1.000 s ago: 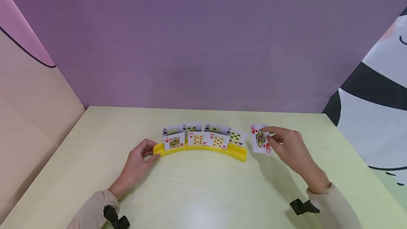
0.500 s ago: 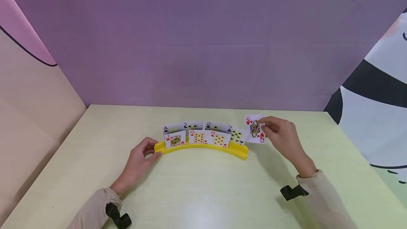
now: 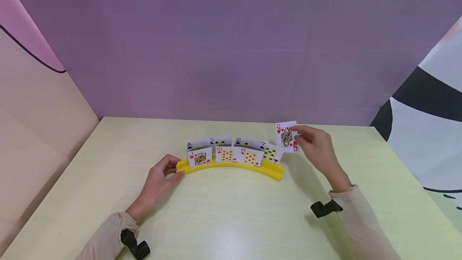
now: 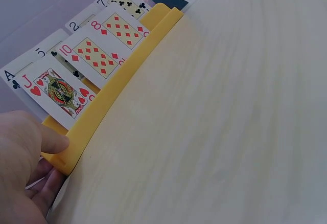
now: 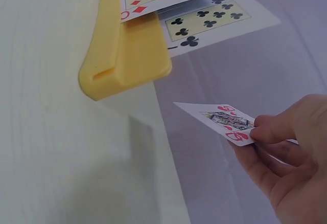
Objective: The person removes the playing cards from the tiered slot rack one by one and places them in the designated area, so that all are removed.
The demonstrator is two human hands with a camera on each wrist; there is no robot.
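My left hand (image 3: 159, 179) grips the left end of a curved yellow card holder (image 3: 271, 169) lying on the table, thumb in front. In its front slot stand the jack of hearts (image 3: 200, 158), ten of diamonds (image 3: 226, 155) and eight of diamonds (image 3: 250, 157). Behind them is a row of clubs: ace, five, two and the seven (image 4: 121, 3), partly covered by the front cards. Between thumb and fingers my right hand (image 3: 317, 147) pinches the queen of hearts (image 3: 286, 136) by its right edge. That card is in the air, beyond the holder's right end.
The pale wooden table (image 3: 231, 212) stretches in front of the holder and to both sides. A purple wall (image 3: 231, 51) rises at its back edge. Patterned panels flank it left and right. A black wrist mount (image 3: 135, 246) sits on each sleeve.
The right hand has carried the queen of hearts leftward and farther back, nearer the holder's right end. My left hand keeps its grip on the holder.
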